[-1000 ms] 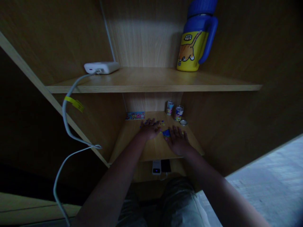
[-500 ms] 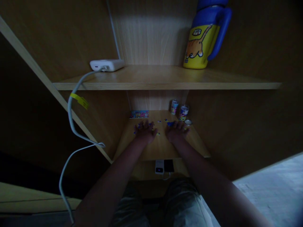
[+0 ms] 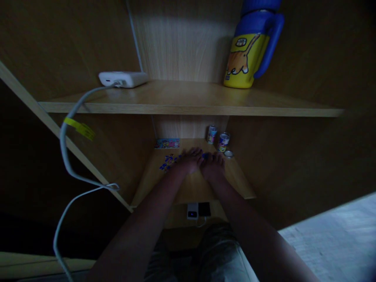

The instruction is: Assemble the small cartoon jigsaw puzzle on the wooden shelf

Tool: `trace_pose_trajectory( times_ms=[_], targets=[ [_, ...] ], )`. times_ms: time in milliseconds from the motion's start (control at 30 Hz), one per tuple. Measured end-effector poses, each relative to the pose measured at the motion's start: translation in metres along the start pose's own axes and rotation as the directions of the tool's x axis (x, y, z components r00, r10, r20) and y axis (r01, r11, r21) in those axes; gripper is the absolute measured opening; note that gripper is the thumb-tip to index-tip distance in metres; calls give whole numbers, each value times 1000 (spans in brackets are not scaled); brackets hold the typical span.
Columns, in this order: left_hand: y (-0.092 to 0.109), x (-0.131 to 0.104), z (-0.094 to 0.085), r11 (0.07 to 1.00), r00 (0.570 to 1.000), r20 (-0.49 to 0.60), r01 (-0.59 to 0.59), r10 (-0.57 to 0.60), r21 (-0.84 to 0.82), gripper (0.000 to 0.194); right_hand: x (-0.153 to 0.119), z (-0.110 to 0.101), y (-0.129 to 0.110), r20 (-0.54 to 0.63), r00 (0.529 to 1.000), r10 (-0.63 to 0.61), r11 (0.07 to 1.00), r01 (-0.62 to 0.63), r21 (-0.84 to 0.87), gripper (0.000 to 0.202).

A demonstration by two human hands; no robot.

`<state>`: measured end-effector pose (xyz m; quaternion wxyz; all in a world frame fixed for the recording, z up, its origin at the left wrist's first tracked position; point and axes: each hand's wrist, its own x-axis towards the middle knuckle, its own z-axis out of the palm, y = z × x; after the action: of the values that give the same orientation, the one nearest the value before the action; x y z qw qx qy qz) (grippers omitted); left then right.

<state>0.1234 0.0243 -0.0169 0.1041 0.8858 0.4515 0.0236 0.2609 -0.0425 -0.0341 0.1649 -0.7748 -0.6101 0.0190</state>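
Both hands rest low on the wooden lower shelf (image 3: 194, 188), close together. My left hand (image 3: 190, 161) lies flat with its fingers stretched away from me, to the right of a cluster of small blue and yellow puzzle pieces (image 3: 169, 161). Beside it, my right hand (image 3: 213, 165) is palm down with fingers extended. Between the two sets of fingertips shows a small blue thing (image 3: 205, 156), too dim to name. Whatever lies under the palms is hidden.
Behind my right hand stand two small printed cans (image 3: 212, 135) (image 3: 223, 142), with a round lid (image 3: 228, 154) beside them. A colourful picture card (image 3: 167, 143) lies back left. The upper shelf holds a white power bank (image 3: 125, 79) with a dangling cable (image 3: 62, 145) and a yellow-blue bottle (image 3: 242, 58).
My left hand has moved right, close to my right hand, uncovering the puzzle pieces on the left. The view has shifted slightly.
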Motion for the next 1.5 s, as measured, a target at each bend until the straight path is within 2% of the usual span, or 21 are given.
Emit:
trace_pose_trajectory(
  times_ms=[267,333,433,533,633,767,867,967,1033,1167,1367,1433,1500],
  targets=[
    [-35,-27,0,982,982,-39,186,-185,27,70,18,4,4,138,963,-233,972,234,5,78],
    [-40,-32,1,980,979,-53,198,-196,27,71,26,4,2,141,945,-295,956,293,32,77],
    [-43,-36,3,981,978,-84,193,-192,8,70,42,3,0,73,930,-361,932,357,66,67],
    [-42,-38,1,986,970,-175,167,-167,-13,66,53,-2,5,-38,963,-266,959,269,91,67],
    [-42,-41,-5,985,935,-312,167,-170,-36,61,54,-8,18,-125,978,-166,982,175,70,63],
    [-43,-42,-8,985,882,-442,167,-163,-31,49,49,-10,30,-30,982,-186,982,185,-49,44],
    [-45,-37,-2,998,897,-440,57,-46,10,40,48,-8,28,-7,981,-192,971,189,-144,37],
    [-43,-31,8,989,915,-377,-142,144,32,48,47,-5,22,-39,978,-205,963,194,-188,34],
    [-39,-29,13,969,909,-340,-244,240,34,51,46,-4,19,-33,975,-219,959,208,-194,34],
    [-31,-27,16,925,870,-329,-379,366,29,36,45,-4,17,-5,973,-229,962,225,-152,38],
    [-30,-24,15,893,834,-374,-449,405,-34,38,49,4,16,28,955,-294,954,296,-57,48],
    [-33,-23,13,900,832,-396,-435,388,-32,40,52,9,17,29,923,-383,924,383,7,50],
    [-40,-24,11,943,847,-448,-332,286,-25,45,55,13,19,11,854,-520,851,517,90,50]
  ],
)
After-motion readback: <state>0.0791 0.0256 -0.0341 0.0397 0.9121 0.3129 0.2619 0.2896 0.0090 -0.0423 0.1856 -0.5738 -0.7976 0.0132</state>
